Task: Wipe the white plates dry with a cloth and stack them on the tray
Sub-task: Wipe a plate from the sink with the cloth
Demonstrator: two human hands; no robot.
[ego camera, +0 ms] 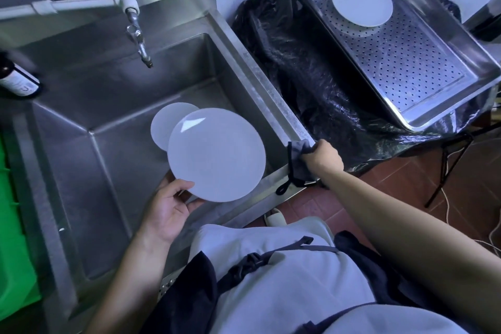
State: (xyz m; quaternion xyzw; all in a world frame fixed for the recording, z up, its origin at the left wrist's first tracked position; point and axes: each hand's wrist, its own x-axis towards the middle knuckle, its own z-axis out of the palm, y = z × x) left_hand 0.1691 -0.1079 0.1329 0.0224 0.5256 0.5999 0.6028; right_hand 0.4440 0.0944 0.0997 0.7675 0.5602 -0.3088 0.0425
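Plates number three: left hand [168,209] grips one [216,154], right hand [324,156] clutches cloth [298,160].

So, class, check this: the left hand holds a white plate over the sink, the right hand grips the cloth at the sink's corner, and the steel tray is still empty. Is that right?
Not quite. The head view shows the tray already holds one white plate. The rest stands: the left hand holds a plate over the sink, and the right hand grips the cloth at the sink's corner.
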